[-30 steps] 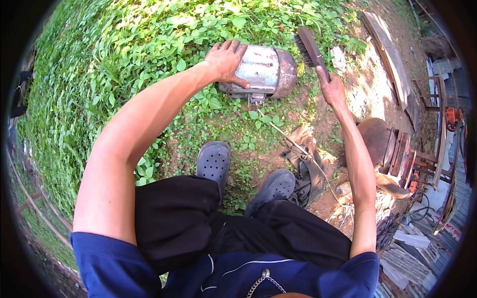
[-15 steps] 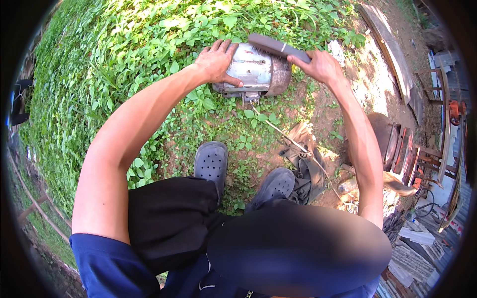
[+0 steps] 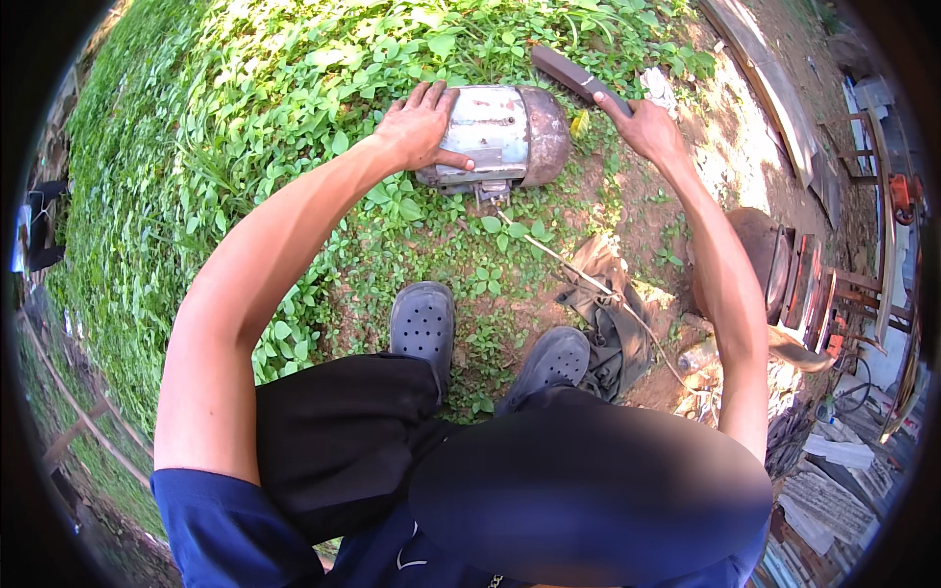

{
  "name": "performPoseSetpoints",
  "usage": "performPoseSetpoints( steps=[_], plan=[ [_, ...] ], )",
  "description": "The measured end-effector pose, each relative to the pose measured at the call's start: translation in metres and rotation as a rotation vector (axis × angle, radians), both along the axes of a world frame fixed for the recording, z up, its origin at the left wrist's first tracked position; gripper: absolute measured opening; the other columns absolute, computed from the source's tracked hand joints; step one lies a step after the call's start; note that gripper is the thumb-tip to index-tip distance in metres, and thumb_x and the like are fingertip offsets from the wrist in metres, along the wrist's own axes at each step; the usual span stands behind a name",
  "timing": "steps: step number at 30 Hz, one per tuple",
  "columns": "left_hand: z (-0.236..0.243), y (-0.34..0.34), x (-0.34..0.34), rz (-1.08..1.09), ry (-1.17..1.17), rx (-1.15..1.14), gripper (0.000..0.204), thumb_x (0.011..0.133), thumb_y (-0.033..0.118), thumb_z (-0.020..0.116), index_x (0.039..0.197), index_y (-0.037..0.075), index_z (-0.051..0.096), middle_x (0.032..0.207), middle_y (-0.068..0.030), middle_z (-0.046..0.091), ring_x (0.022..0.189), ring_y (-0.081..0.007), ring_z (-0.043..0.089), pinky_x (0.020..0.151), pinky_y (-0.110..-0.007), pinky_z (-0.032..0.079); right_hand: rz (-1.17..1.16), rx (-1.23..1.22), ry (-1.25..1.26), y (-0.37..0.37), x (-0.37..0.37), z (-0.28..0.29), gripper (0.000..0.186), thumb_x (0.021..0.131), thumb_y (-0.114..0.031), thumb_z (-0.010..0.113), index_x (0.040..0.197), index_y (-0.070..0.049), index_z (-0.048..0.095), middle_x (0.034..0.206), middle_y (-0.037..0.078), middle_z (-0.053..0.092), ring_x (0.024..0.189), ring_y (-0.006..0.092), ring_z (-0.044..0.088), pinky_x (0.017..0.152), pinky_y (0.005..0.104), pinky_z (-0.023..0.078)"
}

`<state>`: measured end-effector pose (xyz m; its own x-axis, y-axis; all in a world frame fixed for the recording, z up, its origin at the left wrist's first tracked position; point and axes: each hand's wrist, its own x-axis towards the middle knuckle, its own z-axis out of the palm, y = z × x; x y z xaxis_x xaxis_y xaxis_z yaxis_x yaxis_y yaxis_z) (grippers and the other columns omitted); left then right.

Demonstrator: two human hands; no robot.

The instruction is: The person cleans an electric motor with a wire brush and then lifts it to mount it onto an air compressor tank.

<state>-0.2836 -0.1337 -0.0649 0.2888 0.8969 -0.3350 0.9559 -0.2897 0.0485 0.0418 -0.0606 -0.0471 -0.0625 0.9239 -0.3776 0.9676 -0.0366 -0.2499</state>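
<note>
An electric motor [image 3: 490, 132] with a worn silver body and a rusty end cover [image 3: 547, 137] lies on its side on the ground ahead of me. My left hand [image 3: 417, 127] rests on its left end, fingers spread over the casing and thumb along the near side. A wire brush [image 3: 567, 73] with a dark grey-brown back is gripped by its handle in my right hand [image 3: 642, 125]. It is raised to the right of the motor, apart from it, head pointing up and left. Its bristles are hardly visible from here.
Leafy green plants [image 3: 245, 147] surround the motor. A cord or thin stick [image 3: 569, 269] runs from near the motor past a dark cloth [image 3: 613, 333]. My grey clogs [image 3: 423, 323] are below. Planks [image 3: 765, 88], rusty metal parts [image 3: 799, 279] and scrap sheets [image 3: 833, 500] line the right.
The wire brush has lifted off the motor's top and moved right with my right hand. My left hand stays on the motor.
</note>
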Motion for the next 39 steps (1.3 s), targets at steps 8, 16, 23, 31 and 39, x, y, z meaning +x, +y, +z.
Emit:
performPoseSetpoints(
  steps=[8,16,23,31,39],
  plan=[
    [-0.006,0.003,-0.006,-0.028,-0.015,0.019,0.114,0.074,0.076,0.059,0.15,0.001,0.018,0.155,-0.0221,0.022,0.144,-0.0405,0.019,0.116,-0.05,0.026,0.058,0.151,0.175,-0.073,-0.008,-0.03,0.082,0.088,-0.075,0.039,0.095,0.001,0.067,0.058,0.014,0.062,0.055,0.0315,0.065,0.054,0.0459,0.053],
    [-0.004,0.018,-0.054,-0.119,-0.249,0.221,0.048,0.102,0.041,0.038,0.127,0.003,0.053,0.123,-0.0198,0.057,0.111,-0.0349,0.057,0.095,-0.043,0.047,0.233,0.249,0.157,-0.143,-0.019,-0.048,0.063,0.091,-0.061,0.052,0.089,0.002,0.058,0.06,0.021,0.063,0.055,0.0383,0.066,0.051,0.0486,0.053],
    [-0.003,0.021,-0.093,-0.019,-0.194,0.396,0.049,0.101,0.043,0.044,0.08,0.001,0.06,0.057,-0.0184,0.058,0.056,-0.0385,0.06,0.057,-0.047,0.049,0.316,0.301,0.282,-0.145,-0.015,-0.048,0.062,0.088,-0.063,0.054,0.086,-0.002,0.059,0.056,0.019,0.061,0.05,0.0349,0.064,0.048,0.0465,0.051],
    [0.011,0.016,-0.071,0.035,-0.076,0.302,0.057,0.102,0.049,0.032,0.085,0.006,0.066,0.056,-0.0174,0.058,0.053,-0.0364,0.06,0.058,-0.048,0.052,0.208,0.087,0.396,-0.157,-0.041,-0.075,0.061,0.089,-0.061,0.055,0.085,-0.001,0.06,0.051,0.017,0.058,0.049,0.0329,0.064,0.046,0.0456,0.05],
    [0.0,0.008,-0.079,-0.037,-0.038,0.246,0.044,0.094,0.02,0.05,0.136,0.012,0.04,0.118,-0.0187,0.06,0.094,-0.0364,0.064,0.083,-0.048,0.052,0.595,0.349,0.363,-0.191,-0.02,-0.083,0.051,0.085,-0.054,0.066,0.088,-0.004,0.061,0.06,0.012,0.061,0.051,0.0259,0.062,0.049,0.0411,0.051]
  ],
)
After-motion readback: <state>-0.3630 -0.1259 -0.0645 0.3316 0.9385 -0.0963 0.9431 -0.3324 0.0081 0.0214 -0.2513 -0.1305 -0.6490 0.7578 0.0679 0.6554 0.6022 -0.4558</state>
